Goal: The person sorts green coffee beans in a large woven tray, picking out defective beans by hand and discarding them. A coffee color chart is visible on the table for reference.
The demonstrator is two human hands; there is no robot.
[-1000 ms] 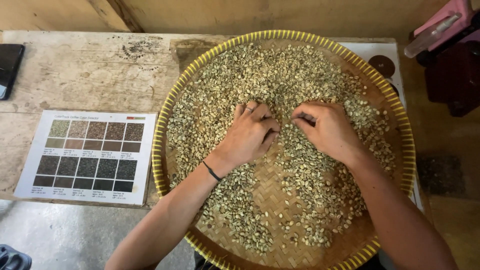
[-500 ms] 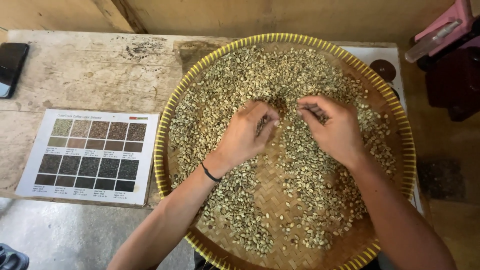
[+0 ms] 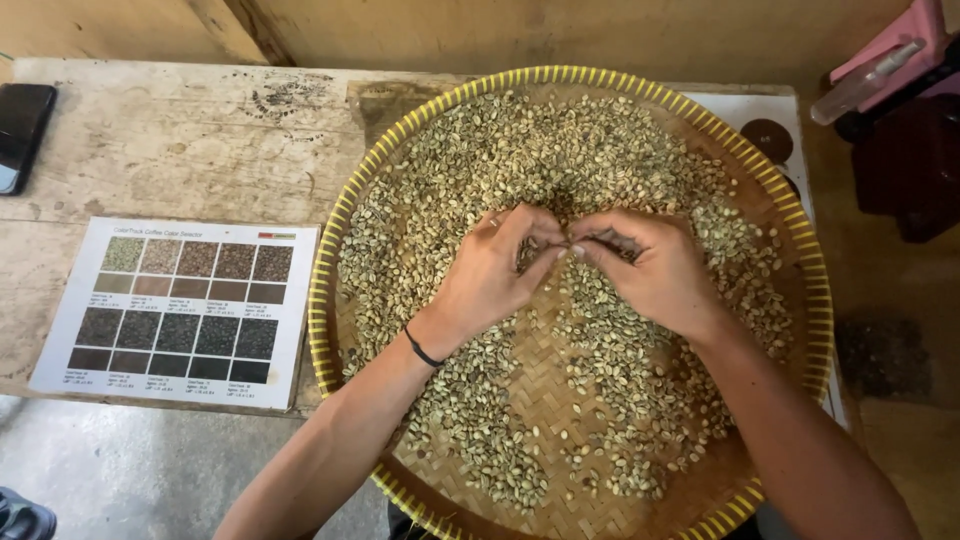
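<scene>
A big round woven tray with a yellow rim lies on a worn wooden table and holds a spread of pale green beans. Both hands rest over the middle of the tray, fingertips meeting. My left hand, with a thin black band at the wrist, has its fingers curled down into the beans. My right hand is curled too, fingertips pinching among the beans beside the left. What either hand pinches is too small to tell.
A printed sheet with rows of colour swatches lies left of the tray. A black phone sits at the table's far left edge. Pink and dark red objects stand at the right. The table's front edge runs below the sheet.
Both hands have drawn together over the tray's middle until the fingertips meet. The view has also shifted slightly.
</scene>
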